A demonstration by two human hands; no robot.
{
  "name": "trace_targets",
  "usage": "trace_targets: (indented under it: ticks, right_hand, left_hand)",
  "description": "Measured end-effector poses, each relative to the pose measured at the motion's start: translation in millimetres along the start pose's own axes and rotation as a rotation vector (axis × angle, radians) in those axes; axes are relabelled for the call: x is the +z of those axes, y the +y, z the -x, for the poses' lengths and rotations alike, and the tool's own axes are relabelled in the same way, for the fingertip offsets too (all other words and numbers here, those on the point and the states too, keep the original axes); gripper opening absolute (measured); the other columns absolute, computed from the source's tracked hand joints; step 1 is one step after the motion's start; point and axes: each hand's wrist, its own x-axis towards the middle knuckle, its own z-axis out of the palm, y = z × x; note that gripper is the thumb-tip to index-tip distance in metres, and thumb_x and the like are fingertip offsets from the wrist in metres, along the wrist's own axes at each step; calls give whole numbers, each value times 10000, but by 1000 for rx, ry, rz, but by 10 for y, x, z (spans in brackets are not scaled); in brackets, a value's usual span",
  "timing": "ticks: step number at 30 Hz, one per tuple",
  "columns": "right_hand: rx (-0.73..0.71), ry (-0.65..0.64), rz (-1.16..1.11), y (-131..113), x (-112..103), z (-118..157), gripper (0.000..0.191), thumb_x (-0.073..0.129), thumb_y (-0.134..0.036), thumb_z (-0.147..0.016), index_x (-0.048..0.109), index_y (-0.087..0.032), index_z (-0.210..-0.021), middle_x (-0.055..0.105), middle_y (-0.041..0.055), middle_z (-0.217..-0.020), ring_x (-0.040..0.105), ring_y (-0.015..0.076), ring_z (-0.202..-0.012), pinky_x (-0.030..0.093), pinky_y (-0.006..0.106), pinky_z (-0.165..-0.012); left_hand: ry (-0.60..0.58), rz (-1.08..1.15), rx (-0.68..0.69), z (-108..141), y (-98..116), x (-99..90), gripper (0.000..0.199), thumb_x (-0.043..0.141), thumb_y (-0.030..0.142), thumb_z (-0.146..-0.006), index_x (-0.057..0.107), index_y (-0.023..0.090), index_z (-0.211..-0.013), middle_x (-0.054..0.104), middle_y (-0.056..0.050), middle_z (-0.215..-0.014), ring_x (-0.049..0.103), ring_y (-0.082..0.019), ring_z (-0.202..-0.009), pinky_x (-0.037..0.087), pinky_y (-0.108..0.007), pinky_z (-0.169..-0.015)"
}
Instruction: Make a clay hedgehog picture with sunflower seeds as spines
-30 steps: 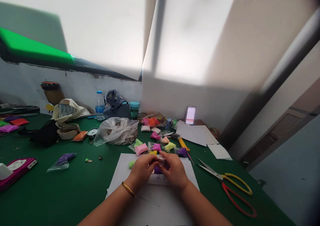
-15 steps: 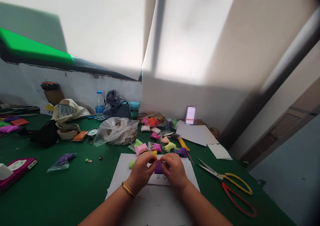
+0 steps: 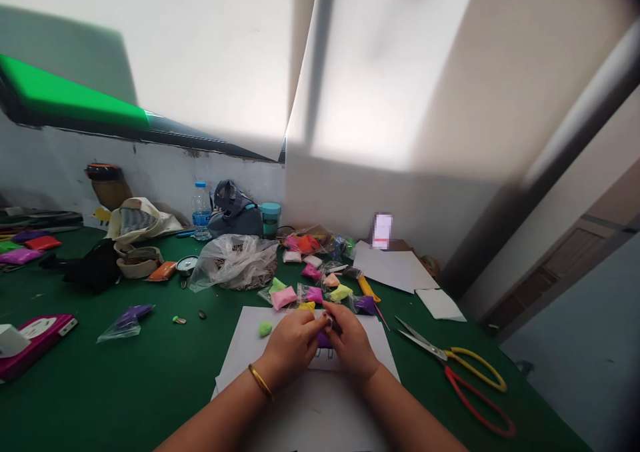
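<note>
My left hand (image 3: 293, 341) and my right hand (image 3: 351, 339) meet over the white paper (image 3: 233, 345), fingers closed together. Something small and dark shows by the right fingers, too hidden to name. Below the fingertips, a patch of purple clay (image 3: 324, 341) lies on the paper, partly covered by my hands; drawn outlines show under it. Left of my left hand sits a lump of green clay (image 3: 265, 329) on the sheet. Just behind my hands is a yellow clay packet (image 3: 307, 307).
Large scissors (image 3: 450, 359) with red and yellow handles lie open at right. Packets of coloured clay (image 3: 284, 297), a plastic bag (image 3: 235, 262) and a bottle (image 3: 201, 212) stand behind. At left are a purple packet (image 3: 127, 322), a seed (image 3: 202, 315) and a magenta box (image 3: 45, 342).
My hands have come closer together, the left moving slightly right, and their fingertips now overlap. The green lump shows more fully. The purple patch is more covered.
</note>
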Motion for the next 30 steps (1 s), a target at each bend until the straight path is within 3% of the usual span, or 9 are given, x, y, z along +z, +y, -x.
trace_targets:
  ticks: [3, 8, 14, 17, 20, 22, 25, 30]
  right_hand:
    - [-54, -48, 33, -8, -15, -44, 400, 547, -273, -929, 537, -250, -1328, 660, 94, -1171, 624, 244, -1056, 525, 407, -910]
    - [-58, 27, 275, 144, -111, -286, 264, 527, -217, -891, 616, -197, -1139, 678, 95, -1045, 611, 250, -984, 464, 412, -890]
    - [-41, -158, 481, 426, -225, -366, 561, 535, -117, -773, 552, -270, -1312, 612, 77, -1303, 506, 296, -1205, 370, 479, -1006]
    - [-25, -131, 474, 452, -250, -292, 648, 507, -86, -761, 502, -267, -1383, 552, 76, -1392, 449, 304, -1291, 336, 519, -1056]
    - [-18, -45, 462, 385, -260, -219, 509, 493, -100, -814, 590, -241, -1293, 580, 91, -1352, 468, 302, -1277, 353, 525, -1059]
    - [-25, 3, 442, 289, -259, -172, 416, 497, -129, -850, 631, -231, -1230, 605, 97, -1303, 501, 294, -1236, 388, 514, -1040]
    - [-86, 44, 386, 87, -246, -86, 385, 495, -140, -874, 626, -234, -1223, 623, 92, -1250, 532, 275, -1189, 431, 485, -1008]
    - [-162, 55, 283, -223, -215, 83, 399, 504, -152, -891, 582, -246, -1270, 629, 88, -1179, 566, 263, -1103, 469, 466, -949]
  left_hand:
    - [-29, 61, -21, -8, -6, -15, 331, 514, 100, -822, 688, 236, -1068, 667, -67, -891, 618, -210, -833, 513, -320, -736]
    - [202, 345, -234, -7, -134, -47, 312, 492, 221, -930, 638, 228, -1206, 691, -89, -1128, 634, -221, -1039, 523, -392, -922]
    - [149, 840, -523, 33, -173, 17, 386, 543, 478, -901, 700, 157, -1047, 728, -97, -902, 693, -189, -738, 592, -336, -679]
    - [115, 938, -633, 33, -138, 32, 407, 648, 534, -810, 704, 144, -914, 716, -68, -757, 671, -174, -606, 571, -304, -582]
    - [125, 874, -634, 35, -130, 24, 342, 701, 497, -768, 701, 156, -780, 678, -35, -669, 638, -168, -566, 527, -275, -527]
    - [153, 761, -577, 48, -142, 30, 283, 703, 450, -778, 704, 168, -748, 681, -38, -698, 651, -186, -651, 530, -281, -586]
    - [163, 629, -484, 75, -160, 80, 232, 631, 394, -854, 723, 185, -890, 718, -69, -873, 669, -215, -822, 545, -314, -739]
    - [59, 729, -432, 92, -107, 159, 293, 490, 337, -946, 621, 189, -1163, 712, -79, -994, 677, -200, -884, 538, -327, -834]
